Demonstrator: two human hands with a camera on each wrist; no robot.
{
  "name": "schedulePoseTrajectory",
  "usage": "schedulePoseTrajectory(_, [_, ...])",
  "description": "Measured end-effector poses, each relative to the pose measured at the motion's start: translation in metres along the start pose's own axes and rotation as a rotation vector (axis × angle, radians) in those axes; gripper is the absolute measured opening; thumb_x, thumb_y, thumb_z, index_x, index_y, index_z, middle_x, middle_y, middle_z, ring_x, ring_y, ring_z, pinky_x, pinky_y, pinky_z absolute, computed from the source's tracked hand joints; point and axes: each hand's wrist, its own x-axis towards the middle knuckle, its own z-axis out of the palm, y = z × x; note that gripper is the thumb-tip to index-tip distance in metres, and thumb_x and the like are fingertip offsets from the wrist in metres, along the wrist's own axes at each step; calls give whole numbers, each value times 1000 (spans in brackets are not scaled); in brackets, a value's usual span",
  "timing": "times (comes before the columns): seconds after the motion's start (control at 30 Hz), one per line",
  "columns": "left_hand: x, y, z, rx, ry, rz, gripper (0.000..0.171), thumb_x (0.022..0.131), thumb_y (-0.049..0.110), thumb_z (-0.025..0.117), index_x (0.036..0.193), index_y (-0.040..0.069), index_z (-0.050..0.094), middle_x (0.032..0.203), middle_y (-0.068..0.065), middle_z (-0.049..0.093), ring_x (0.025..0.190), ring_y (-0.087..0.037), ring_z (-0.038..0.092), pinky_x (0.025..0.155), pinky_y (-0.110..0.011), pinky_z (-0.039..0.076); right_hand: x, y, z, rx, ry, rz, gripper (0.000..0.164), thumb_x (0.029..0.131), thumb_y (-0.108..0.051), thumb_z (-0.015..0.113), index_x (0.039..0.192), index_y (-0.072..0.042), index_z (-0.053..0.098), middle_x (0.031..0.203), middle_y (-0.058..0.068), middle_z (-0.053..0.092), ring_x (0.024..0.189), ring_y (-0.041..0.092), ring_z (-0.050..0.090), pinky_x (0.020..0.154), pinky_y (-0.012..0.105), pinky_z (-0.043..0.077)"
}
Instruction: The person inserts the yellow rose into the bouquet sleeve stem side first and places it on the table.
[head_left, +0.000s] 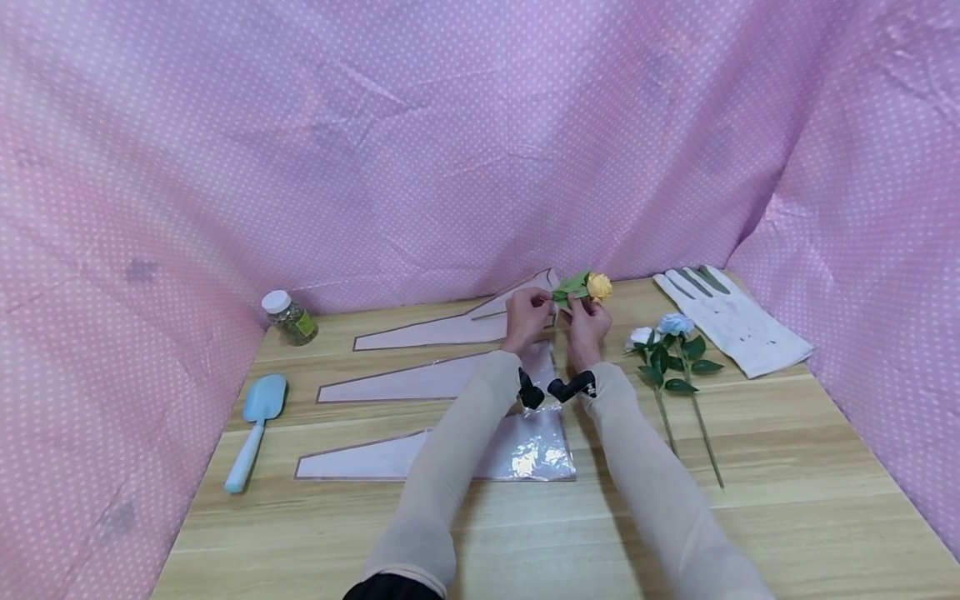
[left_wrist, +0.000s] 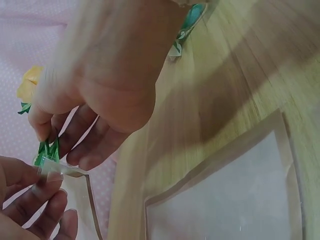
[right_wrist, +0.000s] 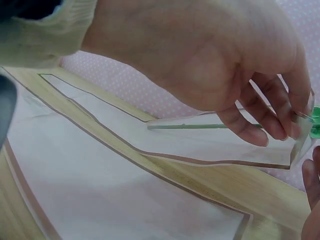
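At the far side of the table, my left hand [head_left: 528,315] pinches the wide mouth of a tapered flower sleeve [head_left: 427,332] with a brown border. My right hand [head_left: 588,325] grips a yellow artificial rose [head_left: 598,287] by its leafy stem, just below the bloom. The rose's stem [right_wrist: 190,126] lies inside the sleeve, showing through its film. In the left wrist view, the left fingertips [left_wrist: 52,181] press the sleeve's edge, close beside the green leaves [left_wrist: 47,152] under the right fingers. Two more sleeves, a middle one [head_left: 397,385] and a front one [head_left: 367,457], lie flat.
On the right lie a white rose [head_left: 642,337], a pale blue rose [head_left: 676,324] and a white glove [head_left: 750,333]. A blue trowel [head_left: 264,398] and a white-lidded jar [head_left: 292,318] are at the left. Pink dotted cloth [head_left: 450,150] hangs behind the wooden table [head_left: 540,533].
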Motion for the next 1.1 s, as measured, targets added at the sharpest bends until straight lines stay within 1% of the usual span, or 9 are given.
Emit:
schedulePoseTrajectory(0.07, [-1, 0, 0, -11, -11, 9, 14, 92, 6, 65, 97, 1, 77, 88, -15, 76, 73, -12, 62, 62, -12, 41, 0, 1, 1, 3, 0, 1, 8, 89, 1, 70, 96, 1, 70, 90, 9, 71, 68, 9, 68, 65, 26, 60])
schedulePoseTrajectory(0.17, [-2, 1, -1, -24, -28, 22, 14, 92, 6, 64, 97, 0, 76, 87, -16, 75, 71, -9, 58, 61, -13, 41, -1, 2, 3, -13, -1, 7, 6, 88, -1, 71, 93, -2, 69, 88, 7, 69, 68, 8, 66, 62, 22, 58])
schedulePoseTrajectory(0.23, [-2, 1, -1, -25, -35, 28, 13, 92, 5, 65, 96, 0, 76, 87, -16, 75, 70, -8, 57, 61, -13, 40, -2, 2, 4, -34, -3, 15, 4, 88, -1, 71, 92, -2, 69, 83, 2, 66, 67, 6, 64, 61, 20, 56])
schedulePoseTrajectory(0.33, [-2, 1, -1, -25, -44, 29, 13, 92, 4, 64, 96, 0, 76, 87, -15, 75, 70, -7, 56, 62, -12, 40, -2, 1, 5, -63, -4, 28, 8, 89, -3, 70, 96, 2, 69, 76, -4, 63, 64, 4, 60, 58, 17, 52])
schedulePoseTrajectory(0.47, [-2, 1, -1, -36, -64, 21, 13, 92, 3, 64, 97, 0, 76, 89, -16, 75, 72, -8, 58, 63, -13, 41, -3, 1, 4, -92, -17, 49, 15, 91, -5, 69, 101, 5, 68, 74, -7, 62, 62, 3, 58, 55, 16, 48])
schedulePoseTrajectory(0.73, [-2, 0, 0, -19, -102, 23, 13, 92, 2, 64, 99, 1, 75, 98, -14, 77, 86, -17, 68, 72, -18, 50, -3, 2, 4, -107, -39, 61, 6, 91, -5, 69, 96, -1, 69, 67, -13, 65, 59, 0, 59, 55, 15, 47])
schedulePoseTrajectory(0.9, [-3, -1, 0, -23, -132, 27, 12, 92, 3, 65, 99, 2, 75, 99, -13, 76, 88, -17, 68, 73, -18, 51, -3, 1, 2, -111, -46, 86, 6, 91, -5, 68, 96, -4, 70, 71, -13, 67, 64, 0, 60, 58, 15, 49])
schedulePoseTrajectory(1.03, [-3, -2, 0, -30, -159, 37, 12, 91, 3, 65, 99, 2, 75, 98, -14, 76, 87, -17, 68, 73, -18, 51, -2, -1, 0, -103, -28, 92, 7, 88, -3, 70, 95, -2, 71, 73, -10, 67, 67, 2, 60, 60, 15, 49])
schedulePoseTrajectory(1.1, [-3, -4, -1, -35, -174, 46, 13, 91, 4, 65, 99, 2, 75, 99, -14, 76, 87, -17, 68, 74, -18, 51, -2, -1, 0, -98, -19, 85, 10, 87, -3, 72, 95, 2, 72, 72, -10, 66, 68, 3, 59, 60, 15, 49])
